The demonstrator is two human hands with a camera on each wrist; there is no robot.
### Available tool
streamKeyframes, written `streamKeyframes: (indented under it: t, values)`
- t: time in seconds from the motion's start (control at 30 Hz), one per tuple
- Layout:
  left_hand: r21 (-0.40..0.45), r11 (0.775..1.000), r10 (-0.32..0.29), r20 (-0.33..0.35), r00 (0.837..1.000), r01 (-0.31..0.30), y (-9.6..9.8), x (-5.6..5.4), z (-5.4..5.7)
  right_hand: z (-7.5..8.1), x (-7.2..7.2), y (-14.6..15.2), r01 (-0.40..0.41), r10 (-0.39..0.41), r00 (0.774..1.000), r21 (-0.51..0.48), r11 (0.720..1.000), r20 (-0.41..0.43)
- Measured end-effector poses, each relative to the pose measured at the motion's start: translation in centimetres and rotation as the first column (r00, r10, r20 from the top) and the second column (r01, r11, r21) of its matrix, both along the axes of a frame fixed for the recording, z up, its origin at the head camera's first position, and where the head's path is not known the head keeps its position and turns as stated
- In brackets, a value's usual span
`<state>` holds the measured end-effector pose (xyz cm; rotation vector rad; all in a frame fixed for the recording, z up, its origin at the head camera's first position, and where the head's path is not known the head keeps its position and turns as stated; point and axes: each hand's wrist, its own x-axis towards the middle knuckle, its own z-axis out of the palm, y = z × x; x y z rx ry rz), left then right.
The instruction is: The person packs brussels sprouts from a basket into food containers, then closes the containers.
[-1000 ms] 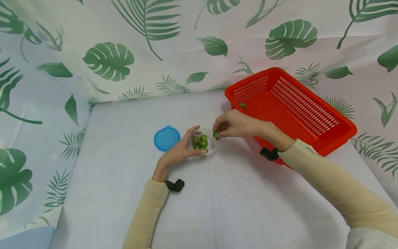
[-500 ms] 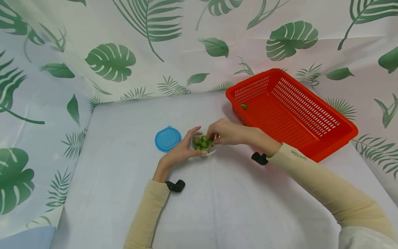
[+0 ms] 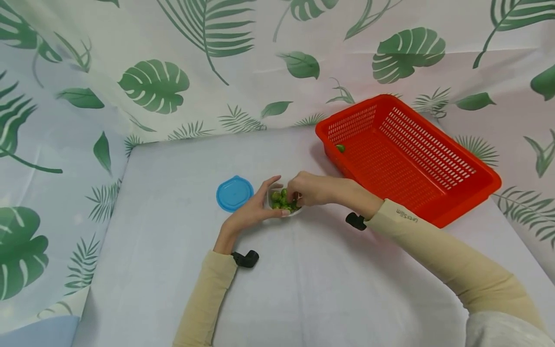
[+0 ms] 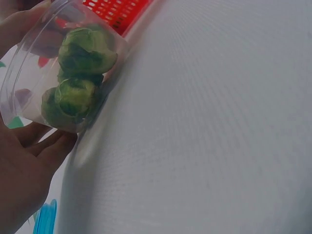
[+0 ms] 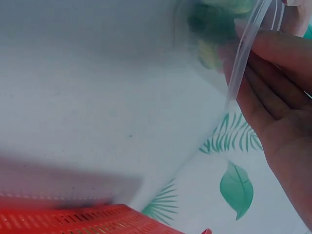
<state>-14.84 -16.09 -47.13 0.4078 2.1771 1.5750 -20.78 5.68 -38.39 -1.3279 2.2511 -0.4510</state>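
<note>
My left hand (image 3: 247, 212) grips a small clear plastic container (image 4: 34, 105) from its left side, thumb on the near side and fingers on the far side. Several green Brussels sprouts (image 4: 78, 97) lie inside it, seen through the wall in the left wrist view. Over the container's right edge, my right hand (image 3: 315, 189) reaches in with curled fingers. In the right wrist view its fingertips (image 5: 228, 56) are against a Brussels sprout (image 5: 209, 22) inside; the grip is partly hidden by the cloudy wall. A round blue lid (image 3: 234, 193) lies left of the container.
A large red perforated basket (image 3: 468, 205) stands at the right, close to my right forearm. One small green sprout (image 3: 340, 148) sits in its left corner. A leaf-print cloth (image 3: 260, 62) rises behind the white-covered table (image 3: 269, 299).
My right hand has moved left and down from beside the container, carrying a Brussels sprout into it. The left hand has kept its grip on the container.
</note>
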Motion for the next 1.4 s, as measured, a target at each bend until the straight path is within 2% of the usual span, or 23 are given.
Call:
streamKeyframes:
  t: [0.23, 0.47, 0.87, 1.13, 1.4]
  values:
    - [-0.015, 1.0, -0.003, -0.002, 1.0, 0.003, 0.0, 0.0, 0.2, -0.1, -0.2, -0.3, -0.003, 0.003, 0.999, 0.012, 1.0, -0.047]
    - [-0.013, 1.0, -0.005, -0.012, 1.0, 0.005, 0.0, -0.1, 0.2, -0.8, -0.5, -0.9, -0.024, 0.026, 0.998, 0.04, 0.999, -0.053]
    - [-0.053, 0.998, -0.018, -0.037, 0.999, 0.016, 0.2, -0.4, 0.5, -1.0, -1.1, -0.1, -0.038, 0.037, 0.999, -0.045, 0.998, -0.017]
    - [-0.054, 0.998, -0.015, -0.02, 1.0, 0.014, 0.3, -0.2, 0.4, 0.2, -1.2, 0.4, 0.022, -0.023, 1.0, -0.07, 0.997, -0.004]
    - [-0.04, 0.999, 0.011, -0.009, 1.0, -0.011, 0.0, 0.0, 0.0, 1.7, -1.5, 1.1, 0.037, -0.037, 0.999, -0.096, 0.995, 0.002]
